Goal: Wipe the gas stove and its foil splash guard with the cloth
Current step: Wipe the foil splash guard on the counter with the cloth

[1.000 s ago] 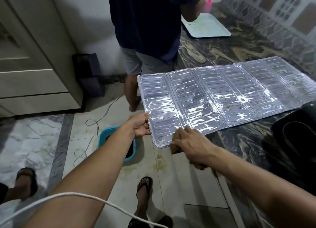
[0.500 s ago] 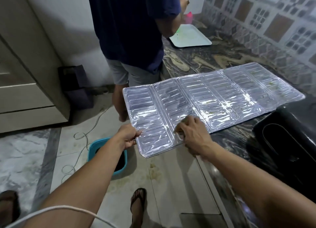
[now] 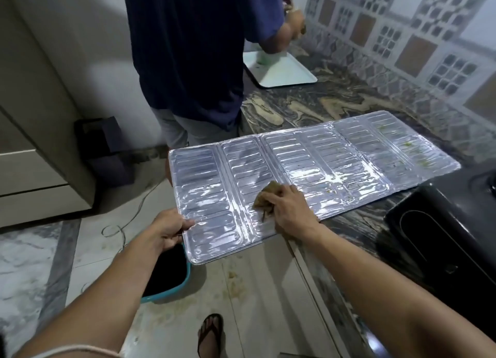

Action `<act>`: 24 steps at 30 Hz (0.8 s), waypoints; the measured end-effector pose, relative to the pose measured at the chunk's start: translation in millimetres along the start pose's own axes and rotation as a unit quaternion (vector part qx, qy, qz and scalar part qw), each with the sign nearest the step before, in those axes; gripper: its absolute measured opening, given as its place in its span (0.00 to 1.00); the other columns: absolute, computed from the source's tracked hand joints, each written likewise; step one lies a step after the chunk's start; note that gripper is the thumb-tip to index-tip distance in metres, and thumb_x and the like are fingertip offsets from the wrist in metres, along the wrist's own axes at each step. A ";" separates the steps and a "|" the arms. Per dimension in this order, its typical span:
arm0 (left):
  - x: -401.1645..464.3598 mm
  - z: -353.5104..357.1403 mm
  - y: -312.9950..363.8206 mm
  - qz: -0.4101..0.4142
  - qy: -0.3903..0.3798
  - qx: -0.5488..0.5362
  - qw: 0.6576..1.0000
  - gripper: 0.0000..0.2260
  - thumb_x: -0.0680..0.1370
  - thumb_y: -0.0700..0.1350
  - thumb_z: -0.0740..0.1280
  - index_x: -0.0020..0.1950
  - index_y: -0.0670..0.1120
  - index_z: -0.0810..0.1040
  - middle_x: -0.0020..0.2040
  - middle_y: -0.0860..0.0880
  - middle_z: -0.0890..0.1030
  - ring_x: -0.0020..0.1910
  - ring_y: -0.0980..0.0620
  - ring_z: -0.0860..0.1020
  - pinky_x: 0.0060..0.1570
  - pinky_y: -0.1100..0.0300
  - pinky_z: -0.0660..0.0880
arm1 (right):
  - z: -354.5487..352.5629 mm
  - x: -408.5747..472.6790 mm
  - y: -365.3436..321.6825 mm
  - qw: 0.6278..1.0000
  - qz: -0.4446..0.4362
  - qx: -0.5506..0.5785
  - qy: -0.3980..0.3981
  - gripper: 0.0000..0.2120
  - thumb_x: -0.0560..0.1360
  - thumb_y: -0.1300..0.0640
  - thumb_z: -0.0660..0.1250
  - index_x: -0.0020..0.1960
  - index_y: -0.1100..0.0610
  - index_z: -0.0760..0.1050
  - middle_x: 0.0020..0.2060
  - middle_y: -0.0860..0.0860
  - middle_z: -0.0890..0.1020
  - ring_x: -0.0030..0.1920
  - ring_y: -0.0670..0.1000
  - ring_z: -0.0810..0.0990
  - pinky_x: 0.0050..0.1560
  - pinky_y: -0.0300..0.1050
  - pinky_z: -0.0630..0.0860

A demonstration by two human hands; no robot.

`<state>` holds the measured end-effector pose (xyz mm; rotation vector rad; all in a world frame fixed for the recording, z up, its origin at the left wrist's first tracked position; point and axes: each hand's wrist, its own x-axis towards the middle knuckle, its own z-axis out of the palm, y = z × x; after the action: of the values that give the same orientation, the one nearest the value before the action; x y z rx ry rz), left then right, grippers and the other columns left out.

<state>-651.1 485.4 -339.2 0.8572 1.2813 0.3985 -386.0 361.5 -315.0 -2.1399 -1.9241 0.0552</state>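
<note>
Our left hand (image 3: 171,230) pinches the foil splash guard (image 3: 308,167) at its edge; our right hand (image 3: 288,208) clutches the cloth (image 3: 265,198) against it.

Right hand (image 3: 288,212) presses cloth (image 3: 265,199) on foil guard (image 3: 335,164); left hand (image 3: 171,230) pinches edge.

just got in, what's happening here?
A person is wiping the foil guard, laid flat on the counter with one end overhanging the floor. The left hand grips that overhanging edge; the right hand presses a cloth onto the foil. Greenish spots show at its far end. The stove sits untouched alongside.
</note>
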 end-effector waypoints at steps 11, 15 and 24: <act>5.1 19.5 24.6 0.073 0.232 0.323 0.914 0.28 0.66 0.41 0.74 0.64 0.39 0.72 0.62 0.37 0.76 0.59 0.38 0.76 0.56 0.49 0.74 | -11.8 15.3 94.7 0.954 0.291 0.029 0.061 0.18 0.79 0.57 0.58 0.65 0.44 0.75 0.56 0.60 0.72 0.57 0.63 0.70 0.62 0.57 0.68; 3.3 80.1 45.3 0.343 0.191 0.454 0.800 0.17 0.68 0.42 0.65 0.56 0.41 0.78 0.55 0.41 0.79 0.57 0.39 0.75 0.58 0.48 0.72 | -2.8 14.5 98.2 0.955 0.288 0.036 0.061 0.18 0.79 0.55 0.57 0.66 0.43 0.73 0.58 0.59 0.71 0.59 0.61 0.68 0.63 0.56 0.66; 23.6 211.2 75.6 0.307 -0.017 0.651 0.694 0.48 0.71 0.67 0.65 0.78 0.40 0.50 0.80 0.42 0.51 0.79 0.42 0.47 0.75 0.40 0.44 | -6.7 13.1 98.2 0.961 0.262 0.055 0.068 0.21 0.76 0.55 0.57 0.67 0.44 0.73 0.56 0.59 0.71 0.57 0.61 0.68 0.61 0.53 0.64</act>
<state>-431.1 479.9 -289.7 2.5359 1.0849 -0.1189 -287.6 364.6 -328.1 -2.4388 -1.2087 0.1087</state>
